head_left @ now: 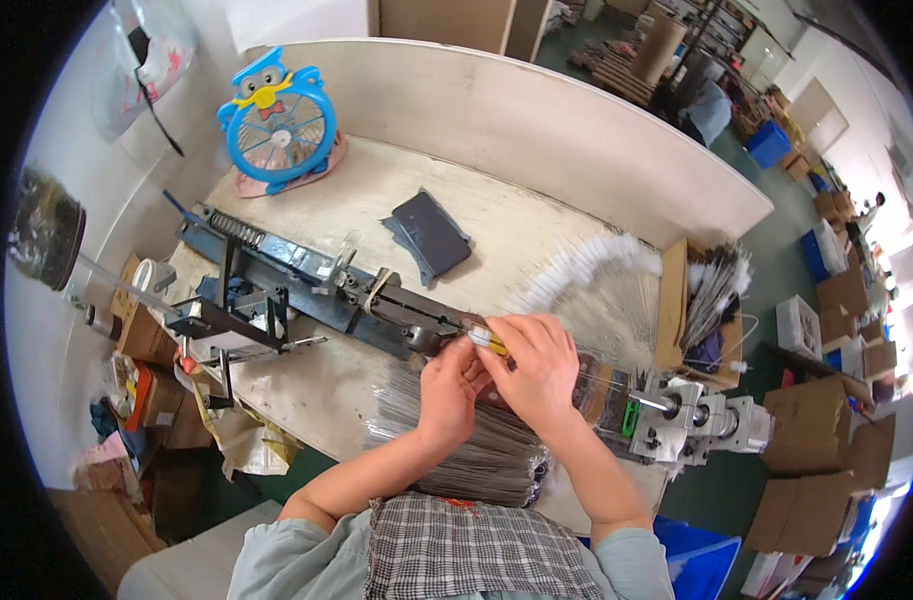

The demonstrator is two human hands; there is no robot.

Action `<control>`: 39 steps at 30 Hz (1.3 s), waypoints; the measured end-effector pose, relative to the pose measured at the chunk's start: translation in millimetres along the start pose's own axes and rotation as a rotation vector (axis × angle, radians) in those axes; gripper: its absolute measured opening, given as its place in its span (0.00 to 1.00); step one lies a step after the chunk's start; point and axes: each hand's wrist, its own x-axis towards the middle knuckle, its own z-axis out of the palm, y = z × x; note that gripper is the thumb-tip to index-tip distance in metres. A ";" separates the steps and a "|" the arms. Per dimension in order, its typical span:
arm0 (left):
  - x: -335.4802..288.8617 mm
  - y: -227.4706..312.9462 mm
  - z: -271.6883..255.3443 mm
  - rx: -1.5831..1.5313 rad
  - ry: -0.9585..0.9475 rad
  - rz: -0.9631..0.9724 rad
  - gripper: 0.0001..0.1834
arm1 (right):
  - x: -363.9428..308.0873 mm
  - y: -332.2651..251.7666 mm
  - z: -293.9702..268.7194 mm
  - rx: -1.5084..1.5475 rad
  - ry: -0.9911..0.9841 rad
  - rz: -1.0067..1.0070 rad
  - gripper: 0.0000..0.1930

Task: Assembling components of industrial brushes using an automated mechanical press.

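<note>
Both my hands meet at the middle of a long dark metal bench fixture (pixel 362 318), which runs slantwise over the worktable. My right hand (pixel 539 372) is closed on a small yellow-handled tool (pixel 491 342) with a pale front part; its exact kind is not clear. Close beside it, my left hand (pixel 448 402) has its fingers pinched together below the tool's tip. Whatever lies between those fingers is too small to make out. A thick bundle of thin grey metal wires (pixel 457 450) lies just under my wrists, in front of my body.
White-tipped wires (pixel 597 285) spread in an arc at the back right, beside a cardboard box (pixel 674 305) of more wires. A silver clamping mechanism (pixel 702 420) stands at the right end. A dark phone (pixel 432 235) and a blue fan (pixel 282 135) sit farther back.
</note>
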 end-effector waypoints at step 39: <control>-0.5 -2.9 4.9 -0.052 0.048 0.076 0.03 | -10.2 12.6 -3.5 0.047 0.022 -0.088 0.14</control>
